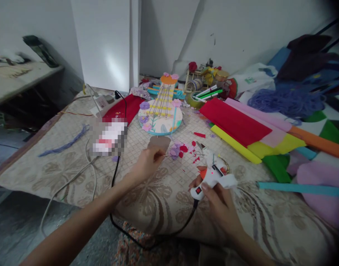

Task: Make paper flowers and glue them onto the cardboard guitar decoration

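Observation:
My right hand (pixel 220 203) is wrapped round a white hot glue gun (pixel 210 179) with an orange trigger and a red switch. A small red light glows on its side, and a black cord runs from the handle's base. My left hand (pixel 147 164) is closed in a pinch above the table, beside a purple flower (pixel 175 150); what its fingertips hold is too small to make out. Behind that hand lies a grey-brown rounded piece (pixel 159 142). Small red and pink scraps (pixel 190 147) are scattered between the flower and the glue gun.
A guitar-shaped craft (pixel 160 118) with flowers and strings stands at the back. Coloured felt sheets (pixel 236 118) and purple yarn (pixel 285 99) cover the right. Markers (pixel 209 94) sit in a round holder. Left are a blurred-out object (pixel 109 136), white cable (pixel 72 181) and yarn strands (pixel 64 144).

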